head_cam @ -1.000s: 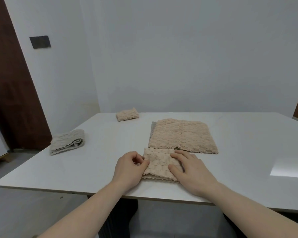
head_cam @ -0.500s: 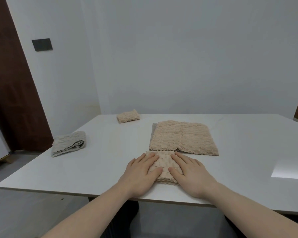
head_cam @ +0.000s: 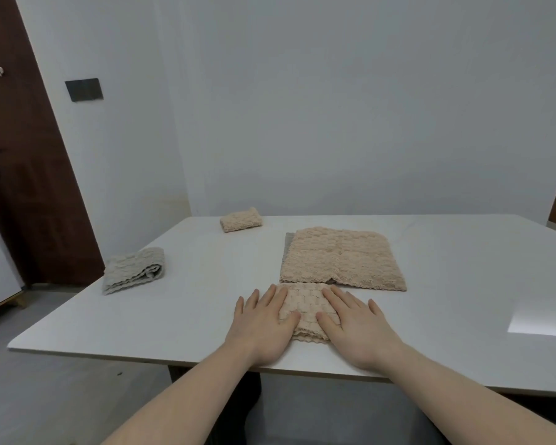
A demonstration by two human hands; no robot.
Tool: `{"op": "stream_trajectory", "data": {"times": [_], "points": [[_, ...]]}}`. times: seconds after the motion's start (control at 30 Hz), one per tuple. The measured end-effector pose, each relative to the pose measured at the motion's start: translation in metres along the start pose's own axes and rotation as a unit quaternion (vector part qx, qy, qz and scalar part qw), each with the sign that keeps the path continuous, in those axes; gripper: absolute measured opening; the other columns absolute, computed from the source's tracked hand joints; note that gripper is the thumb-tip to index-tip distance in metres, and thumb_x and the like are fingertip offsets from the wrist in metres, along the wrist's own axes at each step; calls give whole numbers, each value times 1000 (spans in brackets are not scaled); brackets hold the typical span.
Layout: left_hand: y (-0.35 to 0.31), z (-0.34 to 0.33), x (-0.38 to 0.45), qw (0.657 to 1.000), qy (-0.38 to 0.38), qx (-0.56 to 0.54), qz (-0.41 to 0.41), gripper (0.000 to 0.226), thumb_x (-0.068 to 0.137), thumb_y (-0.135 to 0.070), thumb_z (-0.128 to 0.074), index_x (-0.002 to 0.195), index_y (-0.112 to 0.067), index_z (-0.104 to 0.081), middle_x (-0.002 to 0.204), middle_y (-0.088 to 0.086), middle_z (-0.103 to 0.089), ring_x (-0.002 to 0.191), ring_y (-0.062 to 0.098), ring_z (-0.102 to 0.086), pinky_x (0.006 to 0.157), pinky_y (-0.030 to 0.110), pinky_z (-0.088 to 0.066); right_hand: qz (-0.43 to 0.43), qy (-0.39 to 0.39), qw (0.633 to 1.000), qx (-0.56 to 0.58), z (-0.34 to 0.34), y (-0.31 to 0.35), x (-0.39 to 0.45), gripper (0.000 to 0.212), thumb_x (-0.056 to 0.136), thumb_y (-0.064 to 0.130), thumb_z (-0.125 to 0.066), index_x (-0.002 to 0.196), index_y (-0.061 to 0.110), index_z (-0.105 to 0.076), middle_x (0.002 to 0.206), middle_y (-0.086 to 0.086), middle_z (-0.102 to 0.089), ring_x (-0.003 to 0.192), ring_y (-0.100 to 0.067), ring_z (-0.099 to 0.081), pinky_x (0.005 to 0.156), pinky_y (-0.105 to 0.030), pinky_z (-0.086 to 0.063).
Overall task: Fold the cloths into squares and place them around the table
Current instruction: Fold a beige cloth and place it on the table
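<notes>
Left hand: the left hand (head_cam: 260,326) lies flat, palm down, fingers straight and slightly spread. Its thumb side and inner fingers rest on the left part of the folded beige cloth (head_cam: 306,311); the outer fingers lie on the table (head_cam: 174,316). Nothing is grasped.
Right hand: the right hand (head_cam: 355,327) lies flat, palm down, fingers straight, grasping nothing. The thumb and first fingers press on the right part of the same cloth; the remaining fingers rest on the table top.
Folded beige cloth: a small, layered, roughly square bundle with scalloped edges showing at its near side. It sits between the two hands, near the front edge of the table and just before the stack.
Stack of unfolded cloths: a beige cloth (head_cam: 341,258) lies spread flat near the middle of the table. A grey cloth edge (head_cam: 288,244) shows from beneath it along the left side. Its near edge is just beside the folded bundle; whether they touch cannot be told.
Placed beige cloth: a small folded beige piece (head_cam: 240,219) sits by the far edge of the table, left of centre, well apart from the hands.
Placed grey cloth: a folded grey cloth (head_cam: 135,270) lies at the left edge of the table, layers visible.
Surroundings: pale wall (head_cam: 334,107) behind; dark brown door (head_cam: 23,175) at left; dark wall plate (head_cam: 84,89) beside it.
</notes>
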State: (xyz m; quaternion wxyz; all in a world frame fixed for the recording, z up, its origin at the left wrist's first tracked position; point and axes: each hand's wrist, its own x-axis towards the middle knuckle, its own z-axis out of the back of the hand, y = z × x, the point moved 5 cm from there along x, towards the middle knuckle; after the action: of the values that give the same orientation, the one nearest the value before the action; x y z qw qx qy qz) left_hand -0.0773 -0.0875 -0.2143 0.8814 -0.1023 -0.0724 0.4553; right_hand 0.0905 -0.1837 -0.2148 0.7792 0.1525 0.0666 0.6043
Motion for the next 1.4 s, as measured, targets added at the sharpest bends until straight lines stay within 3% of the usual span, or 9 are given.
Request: {"op": "stream_trajectory", "data": {"times": [0.23,0.37,0.57,0.87,1.07,1.27,1.33,1.4], "points": [[0,1,-4,999,-22,-13,36,63,105,-52,-14,164,-33,-3,172,-10,-8,159,22,-1,127,52,5,-21,5,1000,-3,2,4,-6,69,100,62,-16,161,34,-2,169,12,1,156,-11,0,126,-49,2],[6,2,-7,993,-86,-44,68,57,106,-41,-16,161,-29,-26,167,-9,-26,156,20,-15,127,50,-4,-30,0,1000,7,3,5,-11,69,100,62,-16,161,34,-1,169,11,-2,156,-12,0,126,-48,2],[5,4,-10,989,-123,-41,65,51,99,-39,-20,132,-28,-56,150,-11,-48,142,16,-36,122,43,-21,-40,-37,997,55,9,7,-18,71,99,62,-21,162,31,-7,167,10,-17,155,-12,-9,127,-44,-2],[5,3,-8,990,-119,-62,37,50,98,-50,-22,128,-28,-55,142,-10,-53,137,18,-39,120,41,-25,-42,-41,994,92,13,8,-22,73,97,64,-27,161,35,-7,163,9,-29,154,-11,-14,127,-41,-4],[8,1,-6,990,-106,-84,37,39,95,-52,-23,114,-31,-50,118,-9,-58,124,20,-48,113,43,-34,-21,-18,996,81,12,7,-20,65,99,62,-27,158,45,-8,165,14,-21,155,-15,-6,126,-43,0],[5,0,-6,993,-87,-71,20,38,98,-52,-25,125,-33,-43,124,-15,-48,133,21,-41,115,44,-32,19,10,999,49,1,4,-16,65,93,68,-9,154,53,3,166,19,-6,155,-14,10,125,-44,11],[3,1,-7,994,-74,-74,16,39,99,-51,-26,131,-33,-41,133,-17,-44,141,21,-34,119,45,-28,20,5,998,62,3,4,-15,68,88,69,-8,154,53,-4,164,18,-13,155,-12,6,125,-43,10],[3,3,-8,995,-60,-82,21,44,99,-52,-25,135,-33,-40,145,-18,-39,149,17,-23,124,44,-21,15,-12,996,91,4,3,-14,65,91,68,-20,154,51,-18,157,13,-29,154,-13,-8,125,-43,5]]}}
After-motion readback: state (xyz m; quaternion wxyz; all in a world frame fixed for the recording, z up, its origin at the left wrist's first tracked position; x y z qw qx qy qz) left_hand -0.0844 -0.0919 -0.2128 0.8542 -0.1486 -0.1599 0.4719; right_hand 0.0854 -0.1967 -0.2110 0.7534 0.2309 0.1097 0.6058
